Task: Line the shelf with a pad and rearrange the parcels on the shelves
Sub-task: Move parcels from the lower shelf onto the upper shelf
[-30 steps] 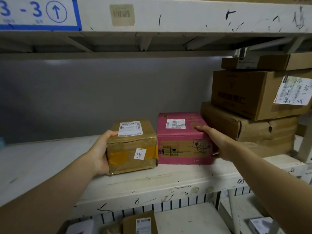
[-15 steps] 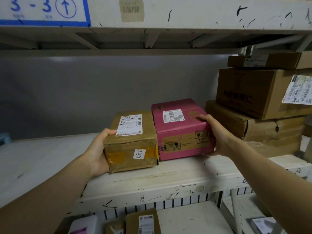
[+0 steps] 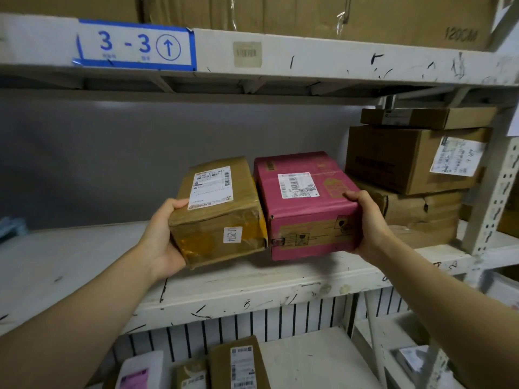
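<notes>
Two parcels are pressed side by side and held lifted, tilted up, above the white shelf (image 3: 84, 265). The brown taped box (image 3: 222, 217) carries a white label and a "2974" sticker; my left hand (image 3: 163, 240) grips its left side. The pink box (image 3: 309, 209) sits to its right, and my right hand (image 3: 368, 223) clamps its right end. The shelf surface below them is bare painted board; no pad is in view.
Stacked brown cartons (image 3: 412, 175) fill the shelf's right end, close to the pink box. A perforated upright post (image 3: 494, 203) stands at the far right. The shelf above bears a blue "3-3" sign (image 3: 137, 46). Several parcels (image 3: 238, 366) lie on the lower shelf.
Both boxes were resting on the shelf; now they are raised off it together and tipped with their tops toward me, squeezed between my hands.
</notes>
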Tool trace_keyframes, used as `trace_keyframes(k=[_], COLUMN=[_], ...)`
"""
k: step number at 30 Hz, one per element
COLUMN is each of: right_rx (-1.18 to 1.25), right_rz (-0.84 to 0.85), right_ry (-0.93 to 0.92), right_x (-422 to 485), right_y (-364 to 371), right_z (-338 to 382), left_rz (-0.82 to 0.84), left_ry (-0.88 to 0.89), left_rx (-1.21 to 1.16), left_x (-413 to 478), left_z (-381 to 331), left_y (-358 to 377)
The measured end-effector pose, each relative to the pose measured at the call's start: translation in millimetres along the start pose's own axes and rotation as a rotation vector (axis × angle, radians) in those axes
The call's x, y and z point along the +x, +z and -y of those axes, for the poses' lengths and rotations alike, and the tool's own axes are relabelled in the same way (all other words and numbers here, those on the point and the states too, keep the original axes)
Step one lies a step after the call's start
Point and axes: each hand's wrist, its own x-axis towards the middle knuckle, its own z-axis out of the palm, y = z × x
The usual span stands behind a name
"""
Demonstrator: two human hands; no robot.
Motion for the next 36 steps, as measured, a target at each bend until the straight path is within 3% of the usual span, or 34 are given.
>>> trace_keyframes(k=[16, 29, 36], right_rx=[0.029, 0.111, -0.072], right_rz=[-0.179, -0.346, -0.334], right_ry=[-0.203, 0.009, 0.206], right_x=[-148, -232, -221], right_y=[-110, -210, -211], right_z=[-26, -101, -153], left_rz=[0.257, 0.400, 0.209], left_ry=[-0.096, -0.289, -0.472], left_rx=[0.118, 0.226, 0.249], left_x=[-90, -132, -125], left_z=[35, 119, 183], left_y=[4, -29, -58])
